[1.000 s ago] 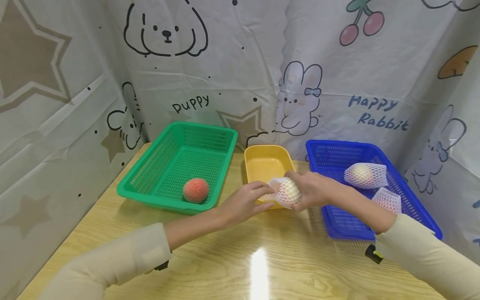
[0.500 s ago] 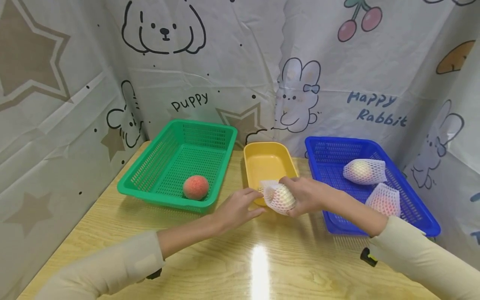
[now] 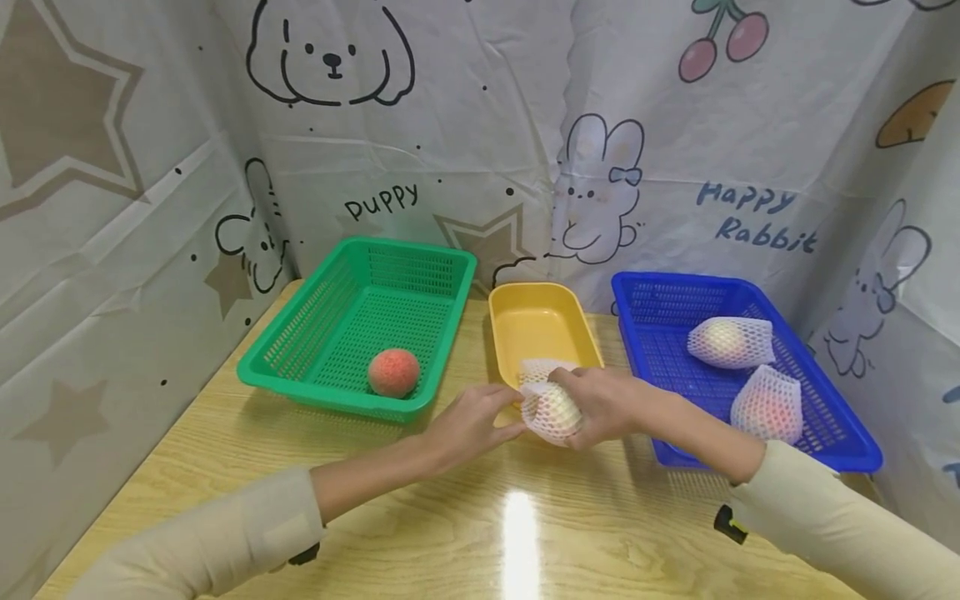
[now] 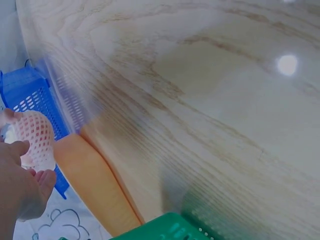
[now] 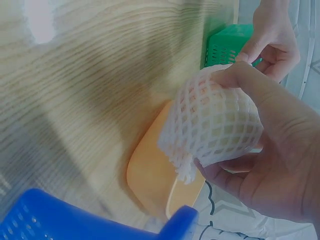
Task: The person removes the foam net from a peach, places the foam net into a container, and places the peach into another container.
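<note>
A pale, pink-tinged peach (image 3: pixel 562 414) sits in a white foam net (image 5: pixel 200 117) above the near end of a yellow tray (image 3: pixel 540 321). My right hand (image 3: pixel 609 408) grips the wrapped peach from the right, thumb on top and fingers beneath. At the net's left, open end, the fingertips of my left hand (image 3: pixel 472 425) hold its edge; the exact finger contact is partly hidden. A loose white flap of netting (image 3: pixel 538 368) shows behind the peach. A bare red-orange peach (image 3: pixel 393 372) lies in the green basket (image 3: pixel 438 358).
In the blue basket (image 3: pixel 832 417) at the right lie two more net-wrapped peaches, one farther back (image 3: pixel 727 342) and one nearer (image 3: pixel 768 406). The baskets and tray stand on a wooden table (image 3: pixel 420 525). A printed curtain (image 3: pixel 465 125) hangs behind and at both sides.
Both hands have moved slightly toward me and to the left with the wrapped peach. A flap of netting now shows behind it. The baskets and tray have stayed put.
</note>
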Tool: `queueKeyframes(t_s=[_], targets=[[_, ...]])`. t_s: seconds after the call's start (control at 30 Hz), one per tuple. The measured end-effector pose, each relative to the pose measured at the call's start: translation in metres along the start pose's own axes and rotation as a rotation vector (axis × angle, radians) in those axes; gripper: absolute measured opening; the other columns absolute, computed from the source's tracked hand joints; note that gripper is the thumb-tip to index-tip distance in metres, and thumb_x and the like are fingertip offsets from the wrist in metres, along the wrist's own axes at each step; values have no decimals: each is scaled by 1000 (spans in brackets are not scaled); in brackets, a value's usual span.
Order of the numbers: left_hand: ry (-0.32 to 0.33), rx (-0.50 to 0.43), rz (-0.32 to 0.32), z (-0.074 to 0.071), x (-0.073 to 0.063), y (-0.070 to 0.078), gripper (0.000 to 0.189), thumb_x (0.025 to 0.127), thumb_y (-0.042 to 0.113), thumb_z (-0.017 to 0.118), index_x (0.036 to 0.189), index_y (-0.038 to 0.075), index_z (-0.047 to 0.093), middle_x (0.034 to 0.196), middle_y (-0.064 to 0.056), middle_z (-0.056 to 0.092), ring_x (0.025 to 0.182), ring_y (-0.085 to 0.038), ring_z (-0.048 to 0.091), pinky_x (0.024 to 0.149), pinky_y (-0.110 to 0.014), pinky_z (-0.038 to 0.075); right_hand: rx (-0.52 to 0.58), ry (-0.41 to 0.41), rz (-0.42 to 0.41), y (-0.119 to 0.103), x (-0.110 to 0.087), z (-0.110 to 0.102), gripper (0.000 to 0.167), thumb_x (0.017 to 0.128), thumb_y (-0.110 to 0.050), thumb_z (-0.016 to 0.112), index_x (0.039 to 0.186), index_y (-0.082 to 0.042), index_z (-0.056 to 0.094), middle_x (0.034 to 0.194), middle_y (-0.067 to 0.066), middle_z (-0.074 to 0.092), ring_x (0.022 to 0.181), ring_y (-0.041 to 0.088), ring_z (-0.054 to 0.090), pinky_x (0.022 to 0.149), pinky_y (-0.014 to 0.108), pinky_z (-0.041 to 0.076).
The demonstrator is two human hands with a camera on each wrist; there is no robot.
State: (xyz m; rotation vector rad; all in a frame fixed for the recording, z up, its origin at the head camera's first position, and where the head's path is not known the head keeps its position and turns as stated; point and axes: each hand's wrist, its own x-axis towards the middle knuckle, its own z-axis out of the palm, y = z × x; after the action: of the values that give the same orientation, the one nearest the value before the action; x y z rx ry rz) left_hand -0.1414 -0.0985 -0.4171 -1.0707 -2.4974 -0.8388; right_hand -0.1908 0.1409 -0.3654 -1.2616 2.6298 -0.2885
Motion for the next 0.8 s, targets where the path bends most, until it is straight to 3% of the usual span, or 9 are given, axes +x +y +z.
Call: queueKeyframes(t_s=[0.33, 0.57, 0.8], targets=[[-7, -61, -5, 6, -8, -1, 30, 84, 8, 81, 110, -3, 70, 106, -15, 72, 98, -25, 71, 85, -24, 56, 9, 5, -57, -7, -1, 10, 70, 66, -31, 85, 121, -5, 51, 93, 6, 63, 77, 17, 63, 62, 25, 54], [-44, -67, -44, 7, -14, -1, 30, 87, 11, 79, 111, -3, 70, 108, -15, 72, 97, -26, 70, 84, -25, 56, 9, -7, -36, -9, 0, 17, 71, 64, -31, 86, 121, -7, 52, 91, 4, 62, 75, 16, 61, 61, 26, 54], [-44, -84, -42, 9, -18, -1, 30, 87, 11, 79, 112, -3, 70, 108, -15, 72, 96, -25, 70, 83, -24, 56, 16, -27, -7, -12, 1, 22, 67, 64, -32, 86, 117, -8, 53, 88, 2, 61, 72, 14, 59, 58, 26, 52]])
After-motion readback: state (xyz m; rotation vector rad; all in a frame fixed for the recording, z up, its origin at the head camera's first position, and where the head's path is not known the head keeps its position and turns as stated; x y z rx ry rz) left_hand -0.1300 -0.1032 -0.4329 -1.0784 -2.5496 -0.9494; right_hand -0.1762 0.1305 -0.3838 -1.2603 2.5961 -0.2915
